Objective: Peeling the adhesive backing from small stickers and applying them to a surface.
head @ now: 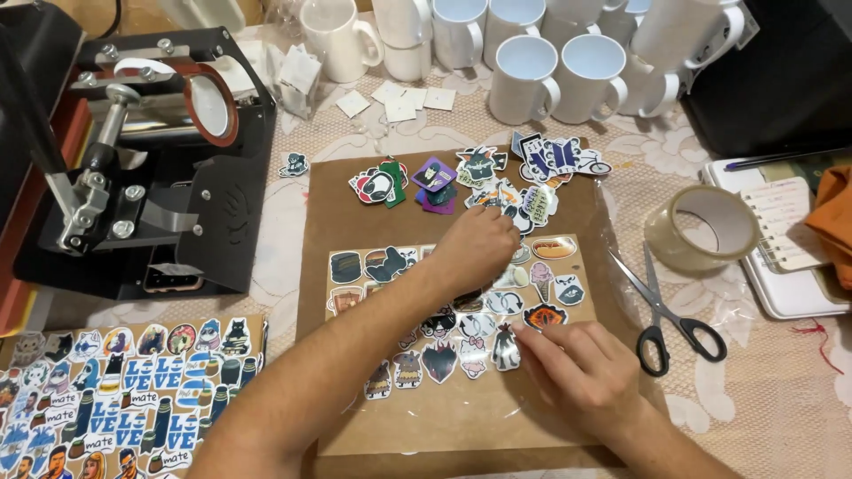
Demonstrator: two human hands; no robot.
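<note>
- Left hand point(479, 244) reaches across the brown board point(319, 213), its grip curled over the loose sticker pile point(497, 182); whether the fingers pinch one I cannot tell.
- Right hand point(581, 364) presses its fingertips point(525, 341) on a small sticker point(506, 348), its grip nearly closed, at the edge of the laid-out rows.
- Scissors point(661, 310) and a tape roll point(701, 229) lie just right of the board.
- White mugs point(550, 75) stand behind; a mug press point(151, 151) stands on the tabletop at left.

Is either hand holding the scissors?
No. The scissors lie open on the table, right of the brown board, while the right hand and the left hand are on the stickers.
</note>
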